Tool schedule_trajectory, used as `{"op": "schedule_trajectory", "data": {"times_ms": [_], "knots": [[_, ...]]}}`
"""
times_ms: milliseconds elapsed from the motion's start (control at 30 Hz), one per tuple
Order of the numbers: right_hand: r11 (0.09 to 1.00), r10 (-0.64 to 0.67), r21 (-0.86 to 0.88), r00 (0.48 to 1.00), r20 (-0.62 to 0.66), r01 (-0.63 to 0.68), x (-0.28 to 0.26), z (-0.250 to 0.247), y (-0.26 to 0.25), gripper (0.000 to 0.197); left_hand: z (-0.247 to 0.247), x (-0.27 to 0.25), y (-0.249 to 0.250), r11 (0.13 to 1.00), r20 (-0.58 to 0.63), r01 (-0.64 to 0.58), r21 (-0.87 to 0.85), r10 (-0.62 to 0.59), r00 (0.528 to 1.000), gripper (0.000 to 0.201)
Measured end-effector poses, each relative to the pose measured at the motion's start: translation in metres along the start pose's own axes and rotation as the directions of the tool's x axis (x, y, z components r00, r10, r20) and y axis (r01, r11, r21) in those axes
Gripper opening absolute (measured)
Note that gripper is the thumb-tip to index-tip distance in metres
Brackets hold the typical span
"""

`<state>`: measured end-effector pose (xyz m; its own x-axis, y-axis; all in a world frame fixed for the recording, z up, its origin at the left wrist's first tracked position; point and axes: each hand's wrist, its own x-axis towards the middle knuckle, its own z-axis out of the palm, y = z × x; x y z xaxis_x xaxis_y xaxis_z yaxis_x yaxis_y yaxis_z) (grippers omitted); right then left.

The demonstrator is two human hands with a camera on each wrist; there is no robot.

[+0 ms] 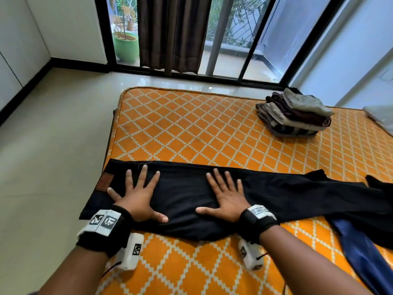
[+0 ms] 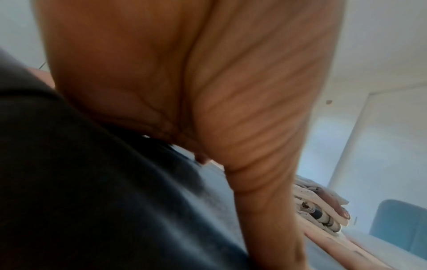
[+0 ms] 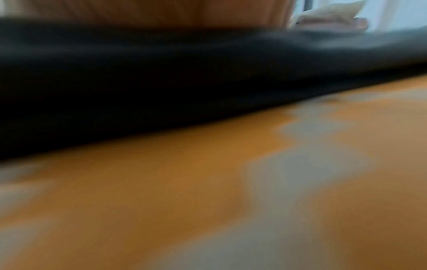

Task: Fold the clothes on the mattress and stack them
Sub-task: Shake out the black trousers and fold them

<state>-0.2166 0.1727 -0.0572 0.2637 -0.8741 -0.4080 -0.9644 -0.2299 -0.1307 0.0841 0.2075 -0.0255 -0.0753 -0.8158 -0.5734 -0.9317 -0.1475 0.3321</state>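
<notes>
Black trousers (image 1: 287, 192) lie folded lengthwise across the near part of the orange patterned mattress (image 1: 191, 128), waist with a brown patch at the left edge. My left hand (image 1: 138, 194) lies flat with spread fingers on the waist end. My right hand (image 1: 225, 194) presses flat on the cloth a little to its right. A stack of folded clothes (image 1: 295, 113) sits at the far right of the mattress. The left wrist view shows my palm (image 2: 184, 73) on dark cloth (image 2: 92, 182). The right wrist view is blurred: black cloth (image 3: 161, 73) over orange mattress (image 3: 184, 182).
A blue garment (image 1: 365, 252) lies at the near right, partly under the trouser legs. Tiled floor (image 1: 53, 145) runs along the mattress's left edge. Glass doors with a brown curtain (image 1: 174, 33) stand behind. A pale pillow (image 1: 380, 116) shows at the far right.
</notes>
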Motion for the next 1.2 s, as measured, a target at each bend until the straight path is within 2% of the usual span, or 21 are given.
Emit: {"op": "schedule_trajectory", "data": {"times_ms": [133, 200, 267, 333, 433, 500, 567, 667, 833, 933, 1033, 1133, 1167, 1200], "knots": [[0.974, 0.219, 0.06, 0.976, 0.001, -0.219, -0.011, -0.009, 0.064, 0.129, -0.003, 0.0, 0.004, 1.0, 0.033, 0.005, 0.001, -0.005, 0.999, 0.147], [0.957, 0.277, 0.068, 0.959, 0.051, -0.28, -0.016, -0.015, 0.075, 0.134, -0.004, -0.003, 0.004, 1.0, 0.041, -0.004, 0.008, 0.003, 0.999, 0.151], [0.945, 0.31, 0.077, 0.946, 0.093, -0.317, -0.017, -0.025, 0.066, 0.142, -0.006, -0.004, 0.005, 1.0, 0.043, 0.003, 0.018, -0.003, 0.999, 0.159], [0.954, 0.282, 0.078, 0.956, 0.077, -0.288, -0.013, -0.032, 0.034, 0.15, -0.006, -0.006, 0.008, 0.999, 0.051, 0.019, 0.038, -0.02, 0.998, 0.168], [0.994, 0.097, 0.054, 0.993, 0.064, -0.1, -0.002, -0.018, -0.039, 0.156, -0.004, -0.006, 0.012, 0.997, 0.059, 0.051, 0.064, -0.054, 0.997, 0.178], [0.997, 0.053, 0.057, 0.995, 0.078, -0.058, 0.0, -0.002, -0.072, 0.157, -0.004, -0.006, 0.011, 0.995, 0.055, 0.061, 0.074, -0.065, 0.996, 0.18], [0.998, 0.051, 0.041, 0.997, 0.063, -0.054, -0.002, 0.009, -0.073, 0.152, -0.004, -0.005, 0.01, 0.995, 0.058, 0.059, 0.076, -0.063, 0.996, 0.181], [0.999, 0.051, 0.013, 0.998, 0.04, -0.051, -0.017, 0.013, -0.038, 0.141, -0.004, -0.006, 0.01, 0.995, 0.061, 0.052, 0.082, -0.057, 0.996, 0.181], [0.961, 0.268, 0.057, 0.963, 0.034, -0.27, -0.053, 0.014, 0.034, 0.139, -0.002, -0.005, 0.01, 0.996, 0.04, 0.039, 0.074, -0.042, 0.998, 0.18], [0.933, 0.345, 0.074, 0.933, 0.101, -0.353, -0.063, 0.005, 0.049, 0.144, 0.0, -0.007, 0.012, 0.996, 0.001, 0.05, 0.07, -0.05, 0.999, 0.18], [0.897, 0.388, 0.159, 0.907, 0.163, -0.413, -0.055, -0.011, 0.029, 0.151, 0.007, -0.015, 0.02, 0.993, -0.029, 0.079, 0.093, -0.077, 0.997, 0.176], [0.902, 0.353, 0.228, 0.93, 0.098, -0.366, -0.034, -0.007, -0.026, 0.13, 0.009, -0.025, 0.016, 0.993, -0.116, 0.076, 0.093, -0.065, 0.991, 0.156], [0.913, 0.333, 0.22, 0.939, 0.087, -0.344, -0.027, 0.0, -0.045, 0.124, 0.004, -0.028, 0.008, 0.99, -0.191, 0.135, 0.036, -0.126, 0.973, 0.148], [0.921, 0.324, 0.2, 0.942, 0.084, -0.335, -0.021, 0.007, -0.062, 0.12, -0.003, -0.029, -0.005, 0.971, -0.285, 0.229, -0.069, -0.239, 0.928, 0.14]]}}
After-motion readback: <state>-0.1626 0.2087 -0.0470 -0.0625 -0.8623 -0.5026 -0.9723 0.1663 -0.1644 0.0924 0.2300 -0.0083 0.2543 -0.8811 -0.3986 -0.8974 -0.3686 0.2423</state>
